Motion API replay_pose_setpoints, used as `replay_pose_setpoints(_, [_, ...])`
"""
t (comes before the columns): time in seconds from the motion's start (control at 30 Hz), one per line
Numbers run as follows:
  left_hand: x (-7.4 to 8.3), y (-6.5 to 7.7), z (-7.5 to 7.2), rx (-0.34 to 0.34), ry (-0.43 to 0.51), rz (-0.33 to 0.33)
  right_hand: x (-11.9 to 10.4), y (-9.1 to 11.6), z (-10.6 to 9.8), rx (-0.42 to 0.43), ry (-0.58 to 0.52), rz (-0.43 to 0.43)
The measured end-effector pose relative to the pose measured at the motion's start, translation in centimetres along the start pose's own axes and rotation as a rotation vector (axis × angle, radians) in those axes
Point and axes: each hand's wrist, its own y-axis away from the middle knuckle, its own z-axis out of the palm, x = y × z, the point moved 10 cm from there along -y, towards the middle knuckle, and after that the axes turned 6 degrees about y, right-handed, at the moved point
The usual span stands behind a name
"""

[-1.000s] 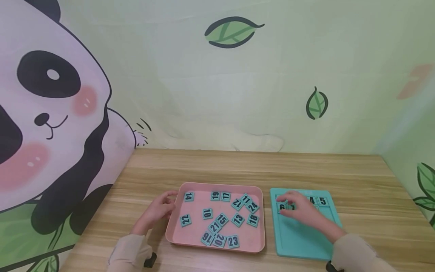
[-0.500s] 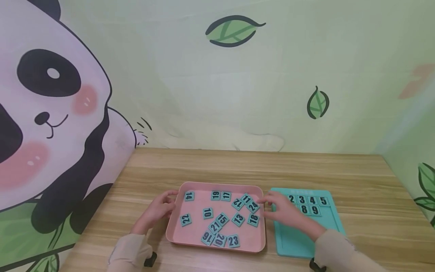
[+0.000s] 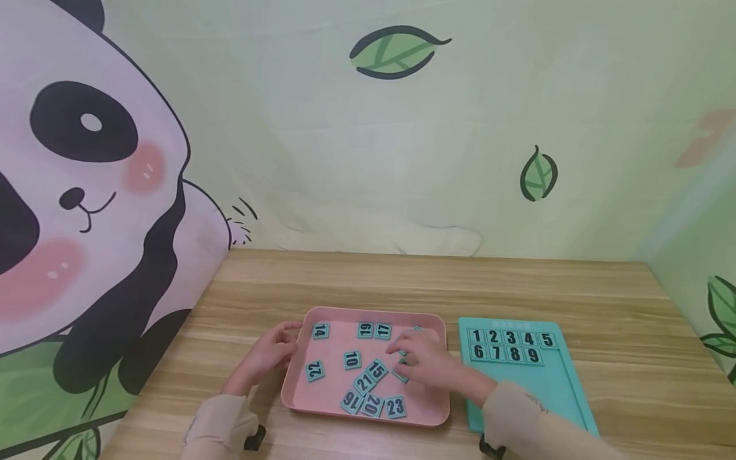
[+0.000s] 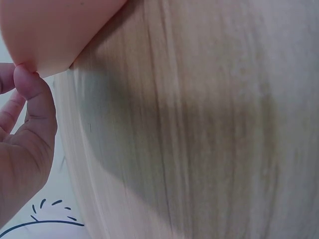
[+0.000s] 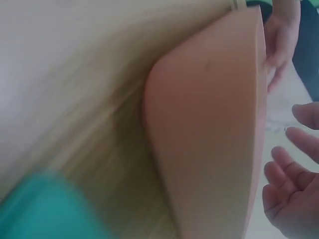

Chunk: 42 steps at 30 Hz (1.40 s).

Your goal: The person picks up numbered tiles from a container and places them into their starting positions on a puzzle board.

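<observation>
A pink tray [image 3: 322,399] holds several loose teal number tiles, including a 10 tile [image 3: 352,360] and a 15 tile [image 3: 376,370]. My left hand [image 3: 270,355] grips the tray's left edge; its thumb [image 4: 37,94] lies against the wall in the left wrist view. Over the right half of the tray hovers my right hand [image 3: 431,363], fingers spread and apart, holding nothing that I can see. It hides several tiles beneath it. On the right, a teal number board [image 3: 517,386] carries tiles 1 to 9 in two rows at its far end.
The wooden table [image 3: 437,281] bears both tray and board, with a narrow gap between them. Behind it stands a pale green backdrop [image 3: 276,128] printed with a panda and leaves.
My right hand has moved left from the board, where it was at the 6 and 7 tiles, across to the tray. My left hand stays at the tray's edge.
</observation>
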Motion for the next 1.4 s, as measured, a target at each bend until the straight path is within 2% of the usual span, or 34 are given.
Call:
replay_pose_setpoints(0.1, [0.0,-0.1,0.0,0.005,-0.002,-0.004,-1.5,-0.9,1.3,-0.046,0.066,-0.019])
replay_pose_setpoints(0.23, [-0.1,-0.1,-0.1,0.007,-0.012,-0.012,-2.4,-1.8,2.8,-0.089,0.107,0.001])
replay_pose_setpoints(0.43, [0.1,0.1,0.0,-0.007,-0.009,0.002,-2.9,-2.9,4.4,-0.068,0.177,0.036])
replay_pose_setpoints(0.57, [0.0,0.0,-0.1,-0.006,-0.001,-0.004,-2.7,-3.7,5.6,-0.083,0.244,0.065])
replay_pose_setpoints(0.73, [-0.2,-0.1,0.0,-0.006,0.010,-0.009,-3.2,-4.4,6.7,-0.112,0.257,0.072])
replay_pose_setpoints(0.93, [-0.1,0.0,0.0,-0.009,0.006,-0.003,-4.1,-4.7,7.9,-0.146,0.229,0.021])
replay_pose_setpoints(1.1, [-0.2,-0.2,0.0,-0.007,0.004,-0.012,-4.7,-4.7,7.8,-0.101,0.247,0.002])
replay_pose_setpoints(1.27, [-0.2,-0.2,-0.1,-0.004,0.003,-0.010,-4.5,-5.0,7.2,-0.009,0.259,0.062])
replay_pose_setpoints(1.4, [-0.1,-0.1,0.0,-0.007,0.004,-0.003,-4.3,-5.2,7.0,0.025,0.259,0.110])
